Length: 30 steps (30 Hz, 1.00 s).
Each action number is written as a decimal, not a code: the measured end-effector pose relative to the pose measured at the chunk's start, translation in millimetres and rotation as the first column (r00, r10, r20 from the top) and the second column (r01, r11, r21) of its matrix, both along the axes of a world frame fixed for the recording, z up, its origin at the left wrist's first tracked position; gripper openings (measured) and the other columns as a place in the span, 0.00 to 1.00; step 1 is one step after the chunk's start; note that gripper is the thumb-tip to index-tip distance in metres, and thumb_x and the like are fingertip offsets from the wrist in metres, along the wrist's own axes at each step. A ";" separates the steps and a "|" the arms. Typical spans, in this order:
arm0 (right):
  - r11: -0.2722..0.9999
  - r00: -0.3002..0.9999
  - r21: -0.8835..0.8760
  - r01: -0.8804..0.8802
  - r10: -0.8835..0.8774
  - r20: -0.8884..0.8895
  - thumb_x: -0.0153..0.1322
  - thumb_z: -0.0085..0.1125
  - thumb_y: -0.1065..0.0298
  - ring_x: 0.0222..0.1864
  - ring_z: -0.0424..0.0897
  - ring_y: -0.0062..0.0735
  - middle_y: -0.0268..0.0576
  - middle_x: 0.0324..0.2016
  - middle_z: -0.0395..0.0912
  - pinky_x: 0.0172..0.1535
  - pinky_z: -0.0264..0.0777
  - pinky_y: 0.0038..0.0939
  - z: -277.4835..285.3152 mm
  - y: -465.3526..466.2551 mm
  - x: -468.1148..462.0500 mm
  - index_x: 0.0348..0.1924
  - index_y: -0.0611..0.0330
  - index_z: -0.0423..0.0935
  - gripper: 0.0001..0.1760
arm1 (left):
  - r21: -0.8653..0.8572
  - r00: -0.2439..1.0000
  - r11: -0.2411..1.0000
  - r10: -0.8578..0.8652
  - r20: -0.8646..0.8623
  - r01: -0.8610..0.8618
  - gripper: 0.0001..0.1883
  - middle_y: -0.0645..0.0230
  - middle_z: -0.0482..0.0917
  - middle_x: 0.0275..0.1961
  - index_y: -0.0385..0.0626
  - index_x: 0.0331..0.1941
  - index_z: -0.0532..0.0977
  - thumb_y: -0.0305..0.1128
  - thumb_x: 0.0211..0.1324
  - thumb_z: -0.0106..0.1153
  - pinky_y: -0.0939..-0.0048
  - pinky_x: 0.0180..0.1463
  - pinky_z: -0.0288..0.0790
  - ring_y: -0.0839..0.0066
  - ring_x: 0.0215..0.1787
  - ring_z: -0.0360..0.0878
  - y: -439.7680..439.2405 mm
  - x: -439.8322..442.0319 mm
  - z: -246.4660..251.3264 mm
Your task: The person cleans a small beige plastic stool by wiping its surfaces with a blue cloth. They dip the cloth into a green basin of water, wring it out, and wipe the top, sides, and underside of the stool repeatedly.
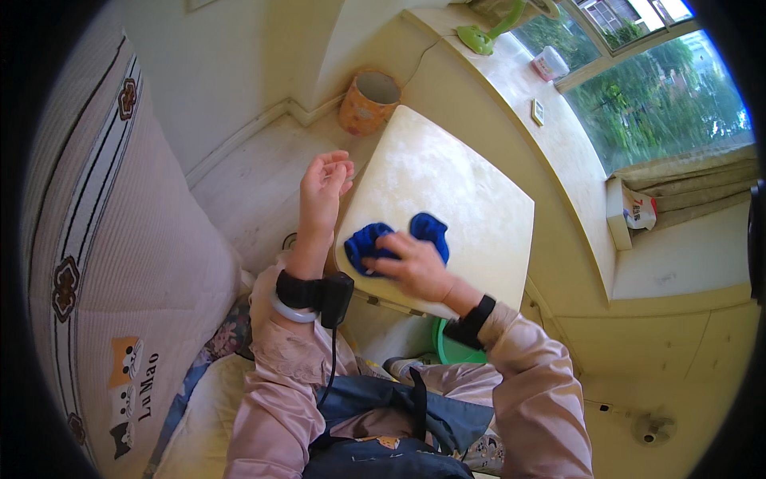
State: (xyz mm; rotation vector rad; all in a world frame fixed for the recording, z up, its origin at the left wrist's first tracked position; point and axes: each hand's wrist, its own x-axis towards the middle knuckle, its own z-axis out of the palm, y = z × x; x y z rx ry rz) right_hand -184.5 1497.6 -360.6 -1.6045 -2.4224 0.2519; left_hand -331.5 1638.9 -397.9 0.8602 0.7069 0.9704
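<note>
A blue cloth [432, 230] lies bunched on the pale tabletop [455, 173], close to the table's near left corner. My right hand [413, 266] rests on it with the fingers bent and spread; motion blur and the hand hide part of the cloth, and whether the fingers grip it cannot be told. My left hand [325, 188] is raised beside the table's left edge, palm partly turned up, fingers loosely curled and apart, holding nothing. Both wrists wear black straps, and a pale bangle [293, 310] circles the left one.
An orange patterned bin [368, 105] stands beyond the table's far left corner. A green basin [458, 344] is partly visible below the near edge. Along the right runs a windowsill [514, 84] with a green fan [479, 39] and a small tub [549, 64]. Ribbed fabric [161, 239] fills the left.
</note>
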 end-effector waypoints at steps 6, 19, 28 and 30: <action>0.743 0.790 0.330 0.582 -0.612 -0.014 0.66 0.60 0.69 0.44 0.78 0.47 0.43 0.44 0.74 0.36 0.76 0.42 -8.3 20.6 20.6 0.46 0.47 0.82 0.15 | -0.295 0.940 0.953 0.034 0.339 0.072 0.14 0.61 0.79 0.49 0.45 0.54 0.70 0.34 0.69 0.54 0.65 0.58 0.74 0.69 0.52 0.78 3.9 -16.4 4.9; 0.831 0.836 0.171 0.530 -0.545 0.058 0.66 0.57 0.71 0.46 0.78 0.48 0.47 0.47 0.72 0.41 0.77 0.41 -13.7 53.7 28.9 0.54 0.46 0.78 0.22 | -0.495 0.859 0.867 0.212 0.465 0.055 0.12 0.62 0.79 0.47 0.46 0.51 0.71 0.35 0.67 0.56 0.69 0.53 0.74 0.71 0.49 0.78 5.1 -17.8 -4.7; 0.552 0.546 0.260 0.792 -0.832 0.103 0.68 0.52 0.72 0.50 0.75 0.55 0.49 0.51 0.71 0.46 0.77 0.48 -10.6 83.1 66.9 0.55 0.49 0.76 0.22 | -0.090 0.983 0.986 -0.127 0.129 0.139 0.07 0.69 0.81 0.41 0.46 0.46 0.73 0.31 0.68 0.53 0.75 0.49 0.72 0.77 0.43 0.80 -17.4 -1.4 3.2; 0.563 0.540 0.217 0.798 -0.827 0.157 0.67 0.52 0.74 0.52 0.75 0.54 0.48 0.52 0.71 0.47 0.77 0.47 -16.0 91.3 70.2 0.57 0.48 0.75 0.24 | 0.054 0.977 0.977 -0.209 0.043 0.207 0.05 0.70 0.81 0.40 0.45 0.44 0.74 0.29 0.67 0.53 0.76 0.50 0.71 0.79 0.43 0.79 -22.0 3.4 2.9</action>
